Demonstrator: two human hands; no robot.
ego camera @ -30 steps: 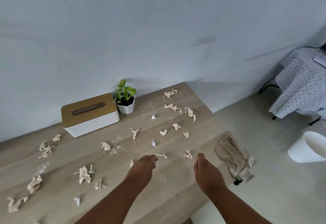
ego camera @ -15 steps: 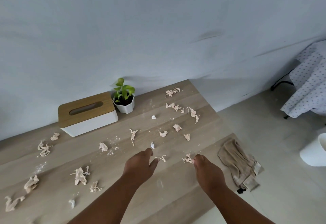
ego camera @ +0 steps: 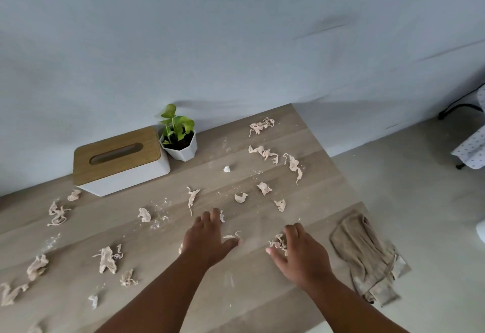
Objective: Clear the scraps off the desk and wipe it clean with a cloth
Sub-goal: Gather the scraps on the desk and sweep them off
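Low over the counter point(ego camera: 244, 304), both hands spread wide: left hand point(ego camera: 208, 238) flat, a curled scrap point(ego camera: 232, 235) by its thumb; right hand point(ego camera: 301, 251) fingers on a scrap clump point(ego camera: 277, 243). Right of that hand lies the cloth point(ego camera: 367, 256). Beyond the hands, more scraps point(ego camera: 263, 152) litter the wood.

The left hand point(ego camera: 207, 238) covers part of a small white scrap point(ego camera: 222, 216) at its fingertips, and another scrap point(ego camera: 180, 248) peeks out from under its wrist side. The right hand point(ego camera: 301, 252) hides part of the crumpled scrap point(ego camera: 277, 243) beside its fingers; whether it grips that scrap cannot be told. The desk point(ego camera: 262, 301) runs off the left and bottom edges. A white container point(ego camera: 480, 230) and a dotted cloth point(ego camera: 472, 149) are cut by the right edge.
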